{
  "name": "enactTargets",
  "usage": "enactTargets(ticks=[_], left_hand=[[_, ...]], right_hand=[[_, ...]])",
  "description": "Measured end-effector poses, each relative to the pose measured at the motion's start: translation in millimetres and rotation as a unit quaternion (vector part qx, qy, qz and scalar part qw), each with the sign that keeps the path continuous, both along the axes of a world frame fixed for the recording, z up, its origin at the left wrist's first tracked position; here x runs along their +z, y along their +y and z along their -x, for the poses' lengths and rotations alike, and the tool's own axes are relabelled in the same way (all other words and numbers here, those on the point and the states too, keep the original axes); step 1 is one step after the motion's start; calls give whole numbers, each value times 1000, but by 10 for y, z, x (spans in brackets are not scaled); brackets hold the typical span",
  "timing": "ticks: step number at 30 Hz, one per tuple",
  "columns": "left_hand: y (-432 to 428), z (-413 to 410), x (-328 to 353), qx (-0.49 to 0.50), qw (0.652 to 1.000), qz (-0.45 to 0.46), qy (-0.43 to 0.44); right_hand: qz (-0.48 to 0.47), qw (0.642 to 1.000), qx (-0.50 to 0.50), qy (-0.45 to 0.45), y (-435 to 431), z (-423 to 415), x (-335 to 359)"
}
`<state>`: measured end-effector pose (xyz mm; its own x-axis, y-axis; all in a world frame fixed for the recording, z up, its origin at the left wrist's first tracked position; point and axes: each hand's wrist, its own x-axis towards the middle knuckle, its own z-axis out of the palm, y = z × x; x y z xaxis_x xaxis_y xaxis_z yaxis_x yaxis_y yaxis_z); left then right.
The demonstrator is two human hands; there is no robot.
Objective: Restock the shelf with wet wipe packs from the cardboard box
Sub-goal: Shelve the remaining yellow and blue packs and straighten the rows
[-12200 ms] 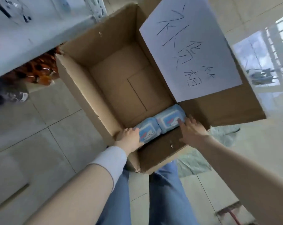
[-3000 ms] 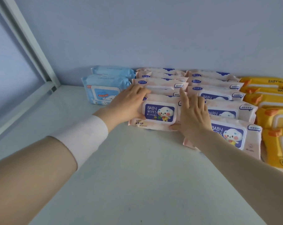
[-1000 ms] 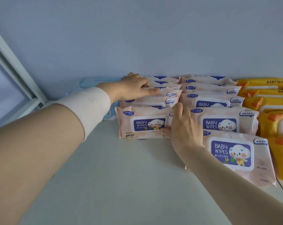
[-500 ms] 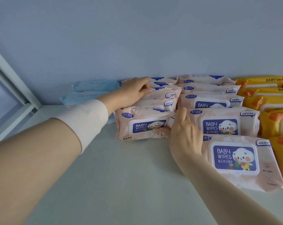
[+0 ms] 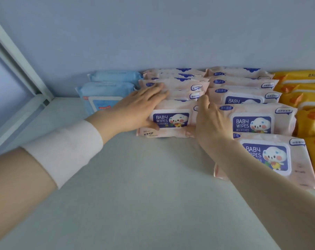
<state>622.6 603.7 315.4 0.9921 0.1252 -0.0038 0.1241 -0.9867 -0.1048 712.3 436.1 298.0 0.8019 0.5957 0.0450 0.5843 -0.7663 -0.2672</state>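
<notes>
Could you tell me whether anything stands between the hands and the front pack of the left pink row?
Nothing visible does: the left hand lies on the front pink pack, and the right hand holds its right end.

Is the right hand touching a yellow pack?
No, the right hand grips the right end of the front pink BABY WIPES pack; the yellow packs lie farther right, apart from it.
</notes>
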Motion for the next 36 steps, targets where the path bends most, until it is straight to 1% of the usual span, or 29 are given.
enactTargets(ticks=[3,9,14,16,18,20,24,30,34,36], left_hand=[[24,-36,-27,-4,1000,2,-18],[27,-62,-48,7,999,1,-44],[-84,41,-50,38,995,-52,-76],[-123,138,-100,22,993,-78,-88],[-123,240,-174,7,991,-108,-78],[-92,290,-250,16,990,-116,-81],[-11,282,-357,2,976,-151,-155],[55,139,-486,39,946,-223,-233],[94,77,-505,38,940,-240,-239],[92,91,-464,24,946,-228,-231]], right_hand=[[0,1000,0,17,10,-36,9],[-14,1000,-5,-7,82,-42,-55],[-66,998,-13,0,67,16,-120],[-77,997,-14,9,62,49,-143],[-73,997,-7,16,50,88,-144],[-66,998,-2,18,32,107,-126],[-36,999,12,3,32,121,-96],[-40,996,5,-74,106,-15,-133],[-47,996,-6,-79,170,-58,-183],[-41,997,-3,-67,165,-68,-155]])
